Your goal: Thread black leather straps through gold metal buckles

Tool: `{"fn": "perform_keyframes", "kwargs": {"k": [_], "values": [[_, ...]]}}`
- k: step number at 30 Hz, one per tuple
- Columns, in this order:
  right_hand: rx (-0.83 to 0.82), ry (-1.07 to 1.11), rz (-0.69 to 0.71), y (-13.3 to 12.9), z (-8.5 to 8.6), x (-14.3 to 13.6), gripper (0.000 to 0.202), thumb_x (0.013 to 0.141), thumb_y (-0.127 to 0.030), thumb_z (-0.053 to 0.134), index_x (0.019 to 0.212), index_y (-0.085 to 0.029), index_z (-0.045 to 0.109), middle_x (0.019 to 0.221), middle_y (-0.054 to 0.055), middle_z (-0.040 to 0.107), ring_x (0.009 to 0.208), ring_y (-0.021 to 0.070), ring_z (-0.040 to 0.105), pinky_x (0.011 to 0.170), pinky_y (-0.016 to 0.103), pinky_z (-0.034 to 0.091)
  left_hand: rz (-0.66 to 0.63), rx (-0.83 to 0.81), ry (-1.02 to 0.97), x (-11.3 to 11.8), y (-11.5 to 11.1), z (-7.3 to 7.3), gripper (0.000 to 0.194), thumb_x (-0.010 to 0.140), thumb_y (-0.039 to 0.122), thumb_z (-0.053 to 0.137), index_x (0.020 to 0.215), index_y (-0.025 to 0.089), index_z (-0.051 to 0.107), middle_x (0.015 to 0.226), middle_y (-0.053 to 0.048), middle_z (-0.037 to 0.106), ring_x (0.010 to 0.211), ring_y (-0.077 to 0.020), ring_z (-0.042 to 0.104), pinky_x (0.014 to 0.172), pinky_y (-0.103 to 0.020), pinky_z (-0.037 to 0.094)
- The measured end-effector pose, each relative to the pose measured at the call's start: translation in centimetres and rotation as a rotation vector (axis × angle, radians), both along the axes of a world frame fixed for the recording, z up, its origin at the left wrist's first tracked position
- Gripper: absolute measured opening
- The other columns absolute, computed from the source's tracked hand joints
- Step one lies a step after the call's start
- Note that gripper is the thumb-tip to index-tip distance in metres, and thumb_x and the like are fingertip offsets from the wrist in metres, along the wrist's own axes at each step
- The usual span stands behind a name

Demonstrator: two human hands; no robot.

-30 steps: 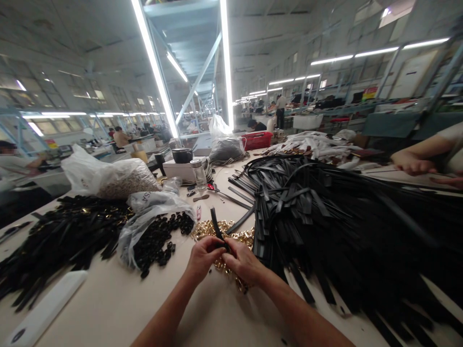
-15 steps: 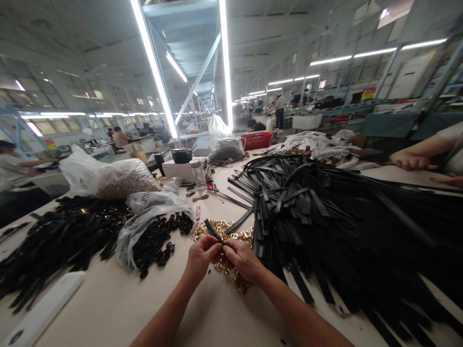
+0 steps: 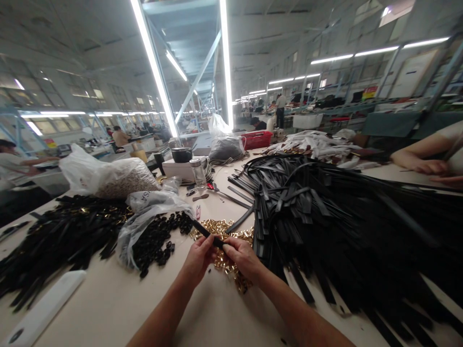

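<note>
A black strap (image 3: 203,230) runs slantwise between my two hands, over a pile of gold metal buckles (image 3: 238,277). My left hand (image 3: 198,258) is closed on its middle part, and the strap's far end sticks out up and to the left. My right hand (image 3: 243,258) pinches the near end of the strap. Whether a small part is also between the fingers cannot be made out. Left of my hands, small black loops (image 3: 157,243) spill from a clear plastic bag (image 3: 126,238). A big heap of black straps (image 3: 289,202) lies to the right.
Black straps with gold buckles (image 3: 72,236) lie at the left, below a filled plastic bag (image 3: 123,178). Behind stand a glass jar (image 3: 198,174) and a red basket (image 3: 257,140). A white board (image 3: 47,306) lies front left. Another person's hands (image 3: 430,167) are at the right.
My hands have moved slightly apart along the strap, and more of it now shows between and beyond them. The other person's hand at the right has shifted a little.
</note>
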State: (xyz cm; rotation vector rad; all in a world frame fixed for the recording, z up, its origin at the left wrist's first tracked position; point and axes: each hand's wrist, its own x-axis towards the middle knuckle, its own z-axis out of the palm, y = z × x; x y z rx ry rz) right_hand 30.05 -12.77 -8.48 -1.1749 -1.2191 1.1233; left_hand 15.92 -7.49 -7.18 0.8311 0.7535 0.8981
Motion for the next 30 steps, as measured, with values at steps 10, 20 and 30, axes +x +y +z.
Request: {"fn": "perform_keyframes", "kwargs": {"k": [10, 20, 30], "values": [[-0.017, 0.025, 0.028, -0.3, 1.2, -0.2, 0.025, 0.079, -0.039, 0.054, 0.067, -0.017, 0.053, 0.052, -0.005, 0.048, 0.045, 0.0083, 0.042, 0.044, 0.02, 0.033, -0.065, -0.337, -0.243, -0.2, -0.2, -0.7, 0.014, 0.077, 0.021, 0.071, 0.074, 0.01, 0.064, 0.054, 0.002, 0.058, 0.04, -0.0009, 0.048, 0.038, -0.007, 0.04], [0.131, -0.552, -0.243, -0.7, 1.9, 0.2, 0.023, 0.085, -0.028, 0.047, 0.07, -0.018, 0.062, 0.059, 0.0, 0.057, 0.056, 0.0131, 0.051, 0.055, 0.022, 0.036, 0.027, 0.018, -0.029, 0.9, -0.5, -1.0, 0.038, 0.059, 0.029, 0.085, 0.088, 0.01, 0.071, 0.071, -0.003, 0.067, 0.051, -0.0046, 0.053, 0.047, -0.014, 0.042], [0.062, -0.187, -0.147, 1.2, -2.0, 1.5, 0.04, 0.077, -0.054, 0.056, 0.095, -0.021, 0.069, 0.074, 0.007, 0.069, 0.072, 0.0254, 0.065, 0.062, 0.03, 0.052, -0.059, -0.024, -0.132, 1.6, -0.1, -1.2, 0.042, 0.059, 0.039, 0.082, 0.09, 0.011, 0.073, 0.06, -0.002, 0.058, 0.04, -0.0045, 0.042, 0.036, -0.018, 0.025]]}}
